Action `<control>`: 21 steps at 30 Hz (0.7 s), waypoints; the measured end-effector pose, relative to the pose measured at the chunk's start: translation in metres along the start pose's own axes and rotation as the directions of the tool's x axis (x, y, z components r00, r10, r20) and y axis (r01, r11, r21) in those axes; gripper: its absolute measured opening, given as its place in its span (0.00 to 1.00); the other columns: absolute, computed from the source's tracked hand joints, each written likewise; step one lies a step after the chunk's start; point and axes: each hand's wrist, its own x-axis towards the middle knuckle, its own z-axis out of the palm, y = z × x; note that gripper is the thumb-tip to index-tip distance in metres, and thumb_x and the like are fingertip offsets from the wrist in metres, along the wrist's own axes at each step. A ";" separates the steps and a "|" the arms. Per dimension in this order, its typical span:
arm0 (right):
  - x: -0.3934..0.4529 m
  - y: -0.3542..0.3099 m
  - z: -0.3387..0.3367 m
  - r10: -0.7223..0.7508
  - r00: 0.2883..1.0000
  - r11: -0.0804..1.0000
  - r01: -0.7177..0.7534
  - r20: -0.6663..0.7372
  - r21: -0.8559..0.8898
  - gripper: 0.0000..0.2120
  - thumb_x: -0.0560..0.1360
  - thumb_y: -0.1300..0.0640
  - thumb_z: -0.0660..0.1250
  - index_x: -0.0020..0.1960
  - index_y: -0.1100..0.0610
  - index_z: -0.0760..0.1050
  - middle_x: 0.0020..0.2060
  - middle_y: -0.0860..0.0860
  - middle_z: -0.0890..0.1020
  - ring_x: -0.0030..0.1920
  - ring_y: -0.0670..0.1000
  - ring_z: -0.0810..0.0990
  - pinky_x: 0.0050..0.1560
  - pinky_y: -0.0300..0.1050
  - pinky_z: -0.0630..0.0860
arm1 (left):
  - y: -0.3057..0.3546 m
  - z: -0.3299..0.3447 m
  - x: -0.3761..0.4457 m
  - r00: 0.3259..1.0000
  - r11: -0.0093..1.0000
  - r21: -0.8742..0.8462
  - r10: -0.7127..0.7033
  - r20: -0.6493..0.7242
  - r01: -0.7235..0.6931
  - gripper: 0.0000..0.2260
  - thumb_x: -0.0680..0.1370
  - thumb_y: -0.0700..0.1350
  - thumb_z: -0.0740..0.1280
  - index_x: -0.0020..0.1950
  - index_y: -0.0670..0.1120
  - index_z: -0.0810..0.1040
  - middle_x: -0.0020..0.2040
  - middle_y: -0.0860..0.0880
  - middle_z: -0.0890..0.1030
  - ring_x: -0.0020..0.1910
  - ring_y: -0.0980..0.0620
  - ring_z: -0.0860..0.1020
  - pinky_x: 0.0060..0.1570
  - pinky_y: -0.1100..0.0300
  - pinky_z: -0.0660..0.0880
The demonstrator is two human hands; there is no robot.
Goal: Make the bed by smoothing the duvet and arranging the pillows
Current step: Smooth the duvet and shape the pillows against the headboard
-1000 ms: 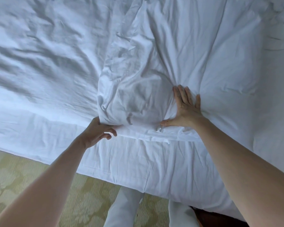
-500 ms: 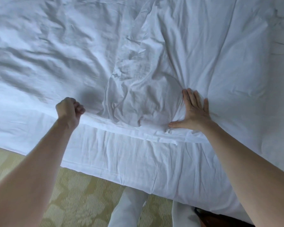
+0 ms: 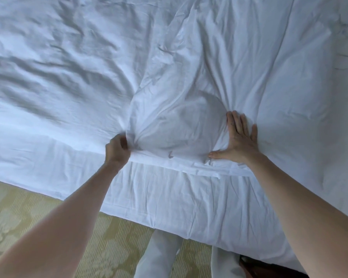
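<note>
A white duvet (image 3: 189, 67) covers the bed, creased all over, with a rumpled bulge in its middle near the edge. My left hand (image 3: 117, 150) grips a bunch of the duvet's cloth at the left side of that bulge, by the near edge. Flat on the duvet at the bulge's right side, my right hand (image 3: 239, 140) presses down with straight fingers and the thumb spread left. Folds fan out from both hands. No pillow is in view.
The duvet's side hangs over the bed edge (image 3: 169, 197) towards me. Below it lies a yellow-green patterned carpet (image 3: 38, 217). My legs in white trousers (image 3: 159, 255) stand close against the bed. Something dark brown (image 3: 269, 269) shows at the bottom right.
My left hand went out to the left with a closed fist, then came back right and now grips the cloth beside the bulge. My right hand stayed pressed flat in place.
</note>
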 end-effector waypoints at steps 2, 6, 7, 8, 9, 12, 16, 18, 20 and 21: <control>-0.002 0.000 0.003 0.005 1.000 1.000 -0.005 -0.019 0.008 0.70 0.58 0.26 0.73 0.78 0.49 0.27 0.78 0.44 0.30 0.78 0.49 0.30 0.77 0.60 0.35 | -0.003 0.004 -0.006 0.985 0.939 0.296 0.172 0.029 -0.173 0.12 0.71 0.31 0.61 0.52 0.42 0.71 0.48 0.43 0.77 0.45 0.38 0.76 0.45 0.49 0.73; -0.001 0.006 -0.001 -0.019 1.000 1.000 0.019 -0.012 0.013 0.69 0.59 0.25 0.71 0.79 0.50 0.29 0.78 0.44 0.31 0.78 0.50 0.31 0.77 0.58 0.35 | 0.023 0.001 -0.026 0.902 0.964 0.159 0.256 -0.349 -0.212 0.18 0.63 0.27 0.55 0.49 0.42 0.67 0.49 0.42 0.72 0.49 0.37 0.72 0.49 0.48 0.67; -0.001 0.008 -0.005 -0.040 0.999 0.999 0.041 -0.014 0.012 0.68 0.60 0.25 0.70 0.80 0.50 0.31 0.79 0.45 0.33 0.79 0.50 0.33 0.78 0.58 0.37 | 0.036 0.001 -0.032 0.838 0.936 0.167 0.353 -0.417 -0.311 0.19 0.62 0.28 0.55 0.50 0.41 0.69 0.49 0.41 0.73 0.49 0.37 0.72 0.49 0.49 0.66; 0.001 0.008 -0.010 -0.073 0.997 0.997 0.073 -0.034 0.003 0.66 0.61 0.24 0.69 0.80 0.51 0.34 0.80 0.46 0.36 0.80 0.50 0.36 0.78 0.59 0.40 | 0.051 0.003 -0.035 0.767 0.874 0.224 0.486 -0.420 -0.431 0.18 0.64 0.30 0.57 0.52 0.40 0.71 0.50 0.41 0.74 0.50 0.38 0.72 0.50 0.49 0.66; 0.004 0.009 -0.018 -0.105 0.992 0.994 0.104 -0.071 -0.017 0.63 0.62 0.24 0.68 0.81 0.51 0.38 0.81 0.47 0.40 0.80 0.51 0.39 0.78 0.60 0.43 | 0.070 0.009 -0.036 0.692 0.781 0.283 0.625 -0.362 -0.557 0.17 0.67 0.32 0.59 0.54 0.41 0.73 0.53 0.42 0.76 0.53 0.40 0.73 0.52 0.50 0.67; 0.014 0.016 -0.046 -0.084 0.976 0.993 0.065 -0.199 -0.102 0.60 0.61 0.23 0.67 0.80 0.45 0.40 0.81 0.49 0.42 0.80 0.54 0.40 0.74 0.71 0.43 | 0.133 0.035 -0.019 0.528 0.491 0.441 0.848 -0.045 -0.751 0.23 0.77 0.50 0.64 0.70 0.44 0.71 0.70 0.45 0.73 0.71 0.44 0.69 0.68 0.46 0.64; 0.029 0.049 -0.067 0.231 0.967 0.973 -0.232 -0.109 0.000 0.69 0.54 0.22 0.71 0.78 0.41 0.30 0.79 0.54 0.33 0.79 0.59 0.34 0.70 0.78 0.41 | 0.152 0.067 0.016 0.741 0.509 0.567 0.592 0.317 -0.648 0.39 0.76 0.66 0.59 0.80 0.56 0.44 0.81 0.54 0.43 0.80 0.51 0.40 0.75 0.37 0.43; 0.034 0.061 -0.069 0.244 0.969 0.968 -0.242 0.029 -0.064 0.72 0.53 0.24 0.74 0.77 0.41 0.28 0.79 0.53 0.32 0.79 0.58 0.35 0.71 0.77 0.45 | 0.142 0.077 0.028 0.801 0.514 0.616 0.417 0.429 -0.597 0.40 0.77 0.67 0.57 0.79 0.58 0.38 0.80 0.56 0.37 0.79 0.52 0.36 0.74 0.35 0.42; 0.046 0.069 -0.080 0.181 0.969 0.979 -0.161 0.165 -0.127 0.71 0.54 0.27 0.76 0.78 0.42 0.30 0.80 0.53 0.35 0.80 0.59 0.40 0.73 0.73 0.51 | 0.151 0.080 0.034 0.811 0.500 0.640 0.321 0.488 -0.583 0.41 0.76 0.67 0.60 0.80 0.57 0.39 0.80 0.55 0.38 0.80 0.51 0.40 0.74 0.34 0.46; 0.053 0.074 -0.088 0.151 0.965 0.984 -0.126 0.215 -0.126 0.70 0.55 0.28 0.77 0.79 0.42 0.33 0.80 0.53 0.38 0.80 0.59 0.44 0.74 0.69 0.55 | 0.162 0.080 0.036 0.812 0.500 0.642 0.307 0.496 -0.581 0.41 0.75 0.66 0.63 0.80 0.57 0.43 0.81 0.53 0.44 0.80 0.49 0.46 0.73 0.34 0.51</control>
